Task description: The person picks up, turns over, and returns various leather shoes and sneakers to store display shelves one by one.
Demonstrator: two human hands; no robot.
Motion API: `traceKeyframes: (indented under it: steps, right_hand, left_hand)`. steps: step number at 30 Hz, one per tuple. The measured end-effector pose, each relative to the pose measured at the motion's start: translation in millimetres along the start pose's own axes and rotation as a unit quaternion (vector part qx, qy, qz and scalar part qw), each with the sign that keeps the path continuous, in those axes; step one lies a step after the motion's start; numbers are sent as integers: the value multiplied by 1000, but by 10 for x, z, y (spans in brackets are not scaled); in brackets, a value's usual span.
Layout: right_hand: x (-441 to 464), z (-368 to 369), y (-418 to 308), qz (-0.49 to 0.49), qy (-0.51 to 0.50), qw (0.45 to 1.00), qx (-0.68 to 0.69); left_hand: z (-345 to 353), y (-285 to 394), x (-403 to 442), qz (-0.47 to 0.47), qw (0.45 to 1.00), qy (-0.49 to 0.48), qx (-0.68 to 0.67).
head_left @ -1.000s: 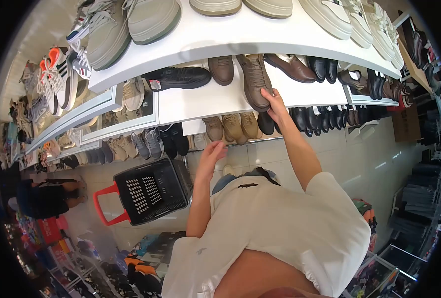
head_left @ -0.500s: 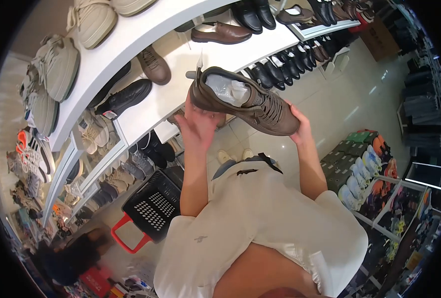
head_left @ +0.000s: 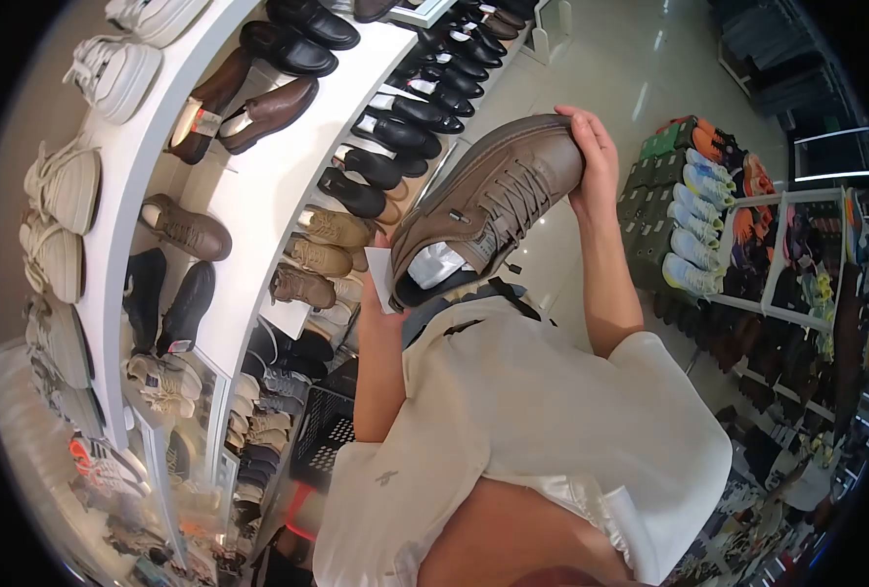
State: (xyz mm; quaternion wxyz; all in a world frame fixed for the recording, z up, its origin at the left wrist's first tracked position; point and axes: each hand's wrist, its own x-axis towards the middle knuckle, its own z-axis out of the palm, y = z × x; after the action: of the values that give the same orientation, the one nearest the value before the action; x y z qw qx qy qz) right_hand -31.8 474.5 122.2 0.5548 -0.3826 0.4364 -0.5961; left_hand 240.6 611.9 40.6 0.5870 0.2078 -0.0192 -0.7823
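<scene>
A brown lace-up shoe [head_left: 512,201] is held up in front of my body, tilted, its toe toward the upper right. My right hand [head_left: 594,161] grips the toe end. At the heel is my left hand [head_left: 380,293], largely hidden behind the shoe and a white tag [head_left: 382,278]. Crumpled white paper shows inside the shoe opening. A similar brown shoe [head_left: 188,227] sits on the white shelf [head_left: 244,210] to the left.
Black shoes [head_left: 395,132] and tan shoes [head_left: 332,227] line the lower shelf. A black basket [head_left: 327,426] with a red handle stands on the floor at lower left. Racks of colourful shoes [head_left: 693,230] and boxes are at right.
The brown shoe came off the shelf into both hands, then rose and tilted with its toe up to the right. The view has turned toward the right.
</scene>
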Motion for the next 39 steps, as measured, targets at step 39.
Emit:
traceKeyframes:
  steps: [39]
  right_hand:
    - [2572,550,387,180,-118,910,354]
  left_hand:
    - [786,986,2870,-525,805,-217,-169]
